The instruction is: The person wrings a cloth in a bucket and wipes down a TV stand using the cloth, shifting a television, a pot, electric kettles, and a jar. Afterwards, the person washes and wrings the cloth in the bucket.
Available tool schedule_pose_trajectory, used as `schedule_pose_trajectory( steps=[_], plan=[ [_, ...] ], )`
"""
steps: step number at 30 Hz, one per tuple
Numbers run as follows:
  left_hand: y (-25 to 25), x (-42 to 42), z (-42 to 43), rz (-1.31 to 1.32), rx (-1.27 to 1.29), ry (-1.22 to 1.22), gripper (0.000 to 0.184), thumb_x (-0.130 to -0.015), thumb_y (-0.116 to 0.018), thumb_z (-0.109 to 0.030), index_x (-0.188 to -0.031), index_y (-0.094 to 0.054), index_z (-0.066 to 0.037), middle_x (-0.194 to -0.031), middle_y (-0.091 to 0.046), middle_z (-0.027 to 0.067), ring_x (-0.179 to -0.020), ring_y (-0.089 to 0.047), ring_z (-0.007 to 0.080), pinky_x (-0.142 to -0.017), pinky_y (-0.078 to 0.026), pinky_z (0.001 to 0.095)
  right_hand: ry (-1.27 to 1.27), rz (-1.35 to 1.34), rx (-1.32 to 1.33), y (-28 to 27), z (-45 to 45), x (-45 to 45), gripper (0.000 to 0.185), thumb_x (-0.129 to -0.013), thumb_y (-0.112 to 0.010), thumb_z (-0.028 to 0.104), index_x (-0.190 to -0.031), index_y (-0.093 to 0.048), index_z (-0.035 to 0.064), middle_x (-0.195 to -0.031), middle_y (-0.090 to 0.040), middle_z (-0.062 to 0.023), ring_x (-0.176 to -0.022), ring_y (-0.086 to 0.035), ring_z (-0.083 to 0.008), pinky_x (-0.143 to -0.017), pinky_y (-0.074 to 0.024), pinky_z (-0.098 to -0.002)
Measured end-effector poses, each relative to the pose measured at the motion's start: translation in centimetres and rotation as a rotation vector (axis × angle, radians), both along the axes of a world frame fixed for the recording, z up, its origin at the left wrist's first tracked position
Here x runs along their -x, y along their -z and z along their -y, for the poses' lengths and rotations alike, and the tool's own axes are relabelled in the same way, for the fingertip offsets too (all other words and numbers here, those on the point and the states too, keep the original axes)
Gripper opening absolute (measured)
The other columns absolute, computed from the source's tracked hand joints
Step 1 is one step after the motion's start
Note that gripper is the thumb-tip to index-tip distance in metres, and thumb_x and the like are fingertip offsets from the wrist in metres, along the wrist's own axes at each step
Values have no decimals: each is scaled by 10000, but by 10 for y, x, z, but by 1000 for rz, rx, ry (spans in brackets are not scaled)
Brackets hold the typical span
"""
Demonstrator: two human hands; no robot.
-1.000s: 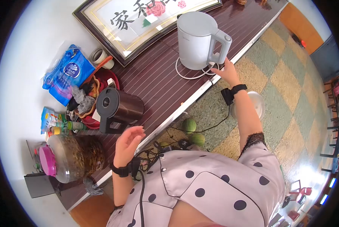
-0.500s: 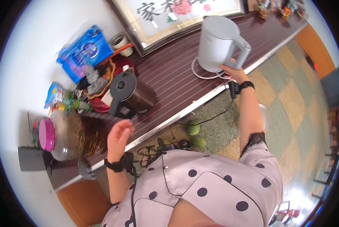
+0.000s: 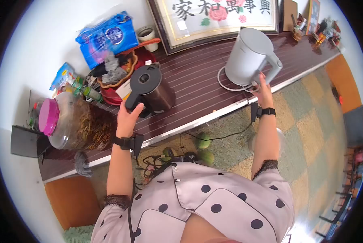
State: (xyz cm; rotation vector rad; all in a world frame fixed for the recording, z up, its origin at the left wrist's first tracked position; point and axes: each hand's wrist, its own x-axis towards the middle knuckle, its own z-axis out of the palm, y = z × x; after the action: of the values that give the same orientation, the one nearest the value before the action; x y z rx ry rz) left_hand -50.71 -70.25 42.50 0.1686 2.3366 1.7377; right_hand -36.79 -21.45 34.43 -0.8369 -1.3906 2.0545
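Observation:
A dark brown electric kettle with a black lid stands on the counter, its black handle facing me. My left hand is at that handle, thumb and fingers apart on either side of it. Farther right, a white electric kettle stands upright on its base, a white cord looped around its foot. My right hand is closed at the lower end of the white kettle's handle, beside the base. The exact grip of those fingertips is partly hidden.
A large jar with a pink lid lies at the counter's left end. Behind the dark kettle are a basket and a blue tissue pack. A framed picture leans on the wall. Green round fruits lie on the floor.
My left hand has moved forward to the dark kettle's handle. My right hand stays by the white kettle's foot, and the kettle stays in place. The view has shifted.

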Motion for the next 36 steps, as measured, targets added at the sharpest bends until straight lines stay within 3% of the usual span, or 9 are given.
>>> schedule_pose_trajectory(
  steps=[2, 5, 13, 18, 23, 25, 27, 30, 36],
  plan=[
    [3, 3, -4, 46, -77, -15, 429, -828, -686, -242, -1167, -506, -50, -1035, -577, 53, -896, -577, 130, -677, -511, 304, 25, -74, 14, 2, -4, 4, 516, -809, -681, 339, -1232, -513, 94, -1004, -494, -21, -866, -456, -161, -724, -512, -418],
    [-6, 1, -5, 149, -120, -35, 420, -833, -680, -240, -1161, -510, -41, -1046, -585, 51, -867, -596, 144, -658, -527, 325, 73, -8, 4, -1, -8, 8, 438, -814, -667, 267, -1180, -532, 68, -906, -463, -6, -807, -455, -127, -671, -529, -409],
    [5, -9, -2, 222, -256, 5, 255, -818, -662, -153, -1030, -572, -47, -908, -594, 55, -868, -611, 182, -641, -549, 389, 139, -93, 13, 0, -7, 13, 306, -835, -580, 121, -1129, -542, 44, -943, -493, -46, -849, -512, -169, -683, -555, -459],
    [5, -26, 8, 218, -345, -59, 267, -788, -682, -113, -1021, -567, -55, -926, -600, 22, -783, -602, 116, -612, -525, 274, 134, -126, 17, 5, -2, 6, 291, -852, -540, 96, -1133, -523, 22, -990, -513, -95, -846, -559, -219, -704, -570, -474],
    [-11, -50, 38, 195, -330, -59, 217, -816, -625, -59, -1019, -555, -33, -920, -593, 38, -857, -613, 152, -659, -571, 321, 91, -174, 35, -3, 11, -7, 302, -867, -525, 108, -1149, -498, 4, -1075, -520, -134, -931, -575, -268, -757, -557, -504],
    [-17, -62, 50, 144, -306, -52, 218, -793, -662, -61, -994, -582, -36, -845, -596, -12, -762, -579, 70, -626, -475, 213, 80, -202, 34, -9, 16, -10, 311, -869, -515, 100, -1157, -483, -11, -1073, -527, -138, -967, -571, -278, -780, -549, -507],
    [-29, -77, 58, 163, -322, -68, 208, -788, -658, -38, -984, -589, -16, -863, -608, -2, -779, -569, 74, -684, -455, 214, 32, -208, 2, -14, 18, -15, 326, -887, -501, 119, -1180, -456, -17, -1152, -475, -173, -948, -566, -324, -809, -529, -556],
    [-32, -98, 76, 90, -272, -74, 231, -780, -649, -7, -1003, -592, 7, -911, -618, 14, -812, -560, 90, -761, -448, 241, 60, -174, -14, -30, 33, -23, 299, -865, -513, 105, -1137, -492, -16, -1060, -523, -131, -950, -576, -275, -724, -566, -485],
    [-22, -130, 109, 111, -243, -121, 243, -781, -648, -3, -1017, -590, 8, -913, -611, 18, -818, -555, 80, -727, -439, 230, 179, -55, -42, -23, 43, -24, 294, -860, -572, 173, -1100, -516, 12, -1025, -510, -95, -901, -546, -239, -668, -573, -432]
  ],
)
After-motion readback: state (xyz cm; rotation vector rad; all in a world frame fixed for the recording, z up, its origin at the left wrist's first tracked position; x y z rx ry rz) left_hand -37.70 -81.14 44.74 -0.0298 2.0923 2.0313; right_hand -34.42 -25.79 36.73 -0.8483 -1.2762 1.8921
